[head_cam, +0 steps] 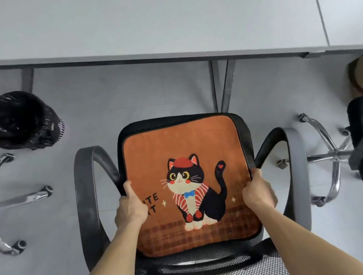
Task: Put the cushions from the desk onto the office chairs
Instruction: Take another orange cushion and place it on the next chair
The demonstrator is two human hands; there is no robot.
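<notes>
Orange cat cushion (189, 183) flat on office chair (244, 133); left hand (131, 208), right hand (258, 193) fingers pinching cushion's side edges.

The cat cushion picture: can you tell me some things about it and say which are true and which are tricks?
1. Both hands grip the cat cushion, the left hand on its left edge, the right hand on its right edge. True.
2. The cushion lies on the desk. False: it lies on the office chair seat.
3. The cat wears a red hat. True.
4. The bin stands to the right of the chair. False: it stands on the left, by the desk leg.
5. The cushion is blue. False: it is orange.
</notes>
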